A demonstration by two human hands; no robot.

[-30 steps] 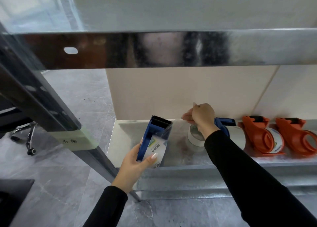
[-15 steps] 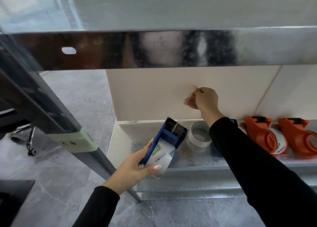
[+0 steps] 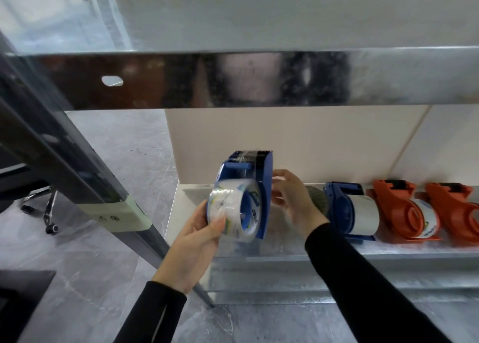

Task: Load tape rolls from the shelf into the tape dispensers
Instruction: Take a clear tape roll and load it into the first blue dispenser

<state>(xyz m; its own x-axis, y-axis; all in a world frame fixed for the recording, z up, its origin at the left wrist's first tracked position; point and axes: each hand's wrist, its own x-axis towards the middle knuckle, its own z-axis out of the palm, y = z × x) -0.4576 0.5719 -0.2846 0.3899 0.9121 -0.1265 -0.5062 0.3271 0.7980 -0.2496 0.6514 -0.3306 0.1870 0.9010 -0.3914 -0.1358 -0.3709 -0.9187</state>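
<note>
Tape roll [image 3: 233, 208] sits in blue dispenser [image 3: 263, 177], left hand [image 3: 197, 239] grip clamped round it; right hand [image 3: 293, 205] grip apart. Three loaded dispensers [image 3: 404, 213] line the shelf [image 3: 388, 249].

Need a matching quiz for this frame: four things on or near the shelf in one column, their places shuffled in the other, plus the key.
Things
1 blue dispenser with the clear roll
2 other blue dispenser
3 loose tape roll
4 rightmost orange dispenser

Places
a on the shelf, partly hidden behind the right hand
b gripped in the left hand, in front of the shelf
c on the shelf, cut off by the picture's edge
d on the shelf, directly right of the loose tape roll

Pairs: 1-b, 2-d, 3-a, 4-c
</note>
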